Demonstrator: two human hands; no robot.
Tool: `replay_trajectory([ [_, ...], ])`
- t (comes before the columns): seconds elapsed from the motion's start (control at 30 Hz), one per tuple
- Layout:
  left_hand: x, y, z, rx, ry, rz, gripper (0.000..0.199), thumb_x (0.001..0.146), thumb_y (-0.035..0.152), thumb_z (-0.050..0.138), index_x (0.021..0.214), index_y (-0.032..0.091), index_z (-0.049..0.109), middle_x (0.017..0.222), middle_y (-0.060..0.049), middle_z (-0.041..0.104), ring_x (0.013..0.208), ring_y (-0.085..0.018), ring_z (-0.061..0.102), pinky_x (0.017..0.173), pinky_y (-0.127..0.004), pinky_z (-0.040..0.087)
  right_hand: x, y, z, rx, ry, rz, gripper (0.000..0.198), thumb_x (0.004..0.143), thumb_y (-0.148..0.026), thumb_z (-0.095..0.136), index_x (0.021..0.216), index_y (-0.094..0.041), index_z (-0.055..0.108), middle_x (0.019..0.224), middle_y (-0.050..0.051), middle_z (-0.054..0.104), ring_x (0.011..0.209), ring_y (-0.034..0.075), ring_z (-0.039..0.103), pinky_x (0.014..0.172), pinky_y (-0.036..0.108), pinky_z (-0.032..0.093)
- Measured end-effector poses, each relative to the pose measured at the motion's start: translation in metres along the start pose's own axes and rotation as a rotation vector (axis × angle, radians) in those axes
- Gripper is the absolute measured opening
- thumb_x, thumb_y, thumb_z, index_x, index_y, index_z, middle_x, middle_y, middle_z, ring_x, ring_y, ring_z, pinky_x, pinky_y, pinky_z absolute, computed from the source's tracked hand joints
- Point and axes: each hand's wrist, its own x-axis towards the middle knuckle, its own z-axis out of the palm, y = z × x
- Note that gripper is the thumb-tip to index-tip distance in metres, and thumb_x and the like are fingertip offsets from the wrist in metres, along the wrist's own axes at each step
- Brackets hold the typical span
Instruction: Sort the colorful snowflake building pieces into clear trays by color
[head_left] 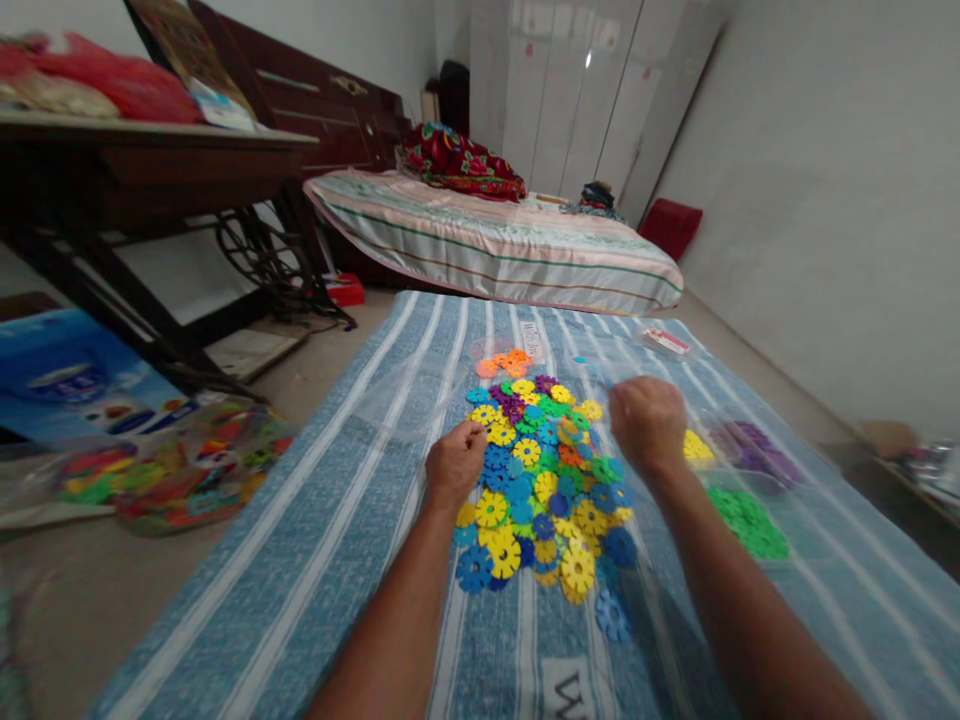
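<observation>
The fingers of my left hand (454,468) are drawn in narrow at the left edge of a loose pile of flat, notched, flower-shaped plastic discs (527,454), mostly yellow and blue with some green, purple and orange; I cannot tell whether they pinch one. The fingers of my right hand (646,422) are curled in a loose fist by the far right side of the pile, and I cannot see whether anything is inside.

The pile lies in the middle of a blue cloth with white stripes (300,580), between my forearms. Orange flower-shaped discs (511,361) sit together just beyond it. To the right of my right hand are small yellow pieces (697,447), purple pieces (757,452) farther right, and, nearer me, bright green pieces in a clear plastic container (750,522). Far right lies a clear box with a red-and-white label (666,340).
</observation>
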Motion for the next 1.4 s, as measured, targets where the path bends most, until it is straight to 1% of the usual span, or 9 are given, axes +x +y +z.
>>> replay_trajectory([
  [0.07,0.000,0.000,0.000,0.000,0.004,0.000,0.024,0.082,0.029,0.048,0.090,0.023,0.070,0.082,0.000,0.073,0.076,-0.015,0.065,0.067,-0.023,0.044,0.009,0.017,0.000,-0.093,0.046,0.110,0.015,0.087,-0.023,0.054,0.084,-0.015,0.067,0.079,0.010,0.064,0.081,0.024,0.055,0.077,0.039,0.040],
  [0.13,0.000,0.001,0.000,0.002,0.002,-0.006,0.024,0.081,0.029,0.049,0.090,0.023,0.070,0.082,0.000,0.073,0.077,-0.015,0.065,0.068,-0.023,0.044,0.004,0.014,0.000,-0.035,0.023,0.094,0.016,0.087,-0.024,0.054,0.090,-0.015,0.067,0.081,0.010,0.065,0.082,0.024,0.056,0.077,0.038,0.041],
  [0.23,-0.001,0.004,-0.002,0.013,-0.004,-0.019,0.024,0.081,0.029,0.049,0.091,0.023,0.070,0.083,0.000,0.073,0.078,-0.015,0.066,0.067,-0.022,0.044,-0.023,-0.021,0.001,0.216,-0.110,-0.081,0.017,0.089,-0.021,0.051,0.082,-0.018,0.067,0.084,0.008,0.066,0.085,0.021,0.058,0.080,0.035,0.044],
  [0.37,-0.002,0.005,-0.002,0.016,-0.004,0.000,0.024,0.083,0.028,0.048,0.091,0.022,0.070,0.084,-0.001,0.073,0.078,-0.015,0.066,0.069,-0.022,0.045,-0.061,-0.081,-0.002,0.446,-0.301,-0.233,0.010,0.086,-0.026,0.059,0.088,-0.020,0.067,0.099,0.009,0.065,0.106,0.024,0.054,0.090,0.038,0.044],
  [0.5,-0.002,0.003,-0.001,0.013,-0.010,0.010,0.025,0.083,0.028,0.048,0.092,0.022,0.070,0.086,-0.001,0.073,0.078,-0.015,0.066,0.071,-0.022,0.046,-0.076,-0.119,-0.005,0.439,-0.479,-0.278,0.023,0.081,-0.032,0.067,0.099,-0.017,0.067,0.114,0.013,0.062,0.122,0.030,0.046,0.099,0.046,0.040],
  [0.6,-0.002,0.003,-0.001,0.010,-0.008,0.005,0.025,0.083,0.029,0.048,0.092,0.022,0.070,0.086,-0.001,0.073,0.079,-0.015,0.066,0.072,-0.022,0.047,-0.079,-0.131,-0.002,0.398,-0.518,-0.282,0.023,0.083,-0.031,0.066,0.099,-0.015,0.067,0.112,0.014,0.062,0.123,0.031,0.045,0.101,0.047,0.038],
  [0.97,0.000,0.001,0.000,0.001,-0.005,0.015,0.025,0.082,0.028,0.047,0.089,0.022,0.070,0.085,-0.002,0.073,0.077,-0.015,0.065,0.069,-0.022,0.046,-0.091,-0.132,0.003,0.435,-0.366,-0.302,0.014,0.089,-0.016,0.051,0.089,-0.016,0.065,0.098,0.009,0.066,0.115,0.025,0.051,0.100,0.043,0.038],
  [1.27,0.000,0.003,-0.001,0.022,0.003,0.015,0.025,0.082,0.029,0.046,0.089,0.022,0.070,0.084,-0.001,0.073,0.079,-0.015,0.066,0.071,-0.023,0.046,-0.083,-0.114,-0.010,0.658,-0.243,-0.193,0.015,0.084,-0.013,0.051,0.083,-0.020,0.065,0.090,0.007,0.067,0.102,0.021,0.057,0.092,0.038,0.045],
  [1.4,-0.001,0.004,-0.001,0.014,0.007,0.005,0.025,0.082,0.029,0.047,0.089,0.022,0.070,0.082,-0.001,0.073,0.076,-0.015,0.065,0.067,-0.023,0.045,-0.081,-0.106,-0.018,0.687,-0.267,-0.158,0.019,0.084,-0.013,0.049,0.082,-0.021,0.066,0.087,0.006,0.067,0.097,0.020,0.059,0.089,0.037,0.046],
])
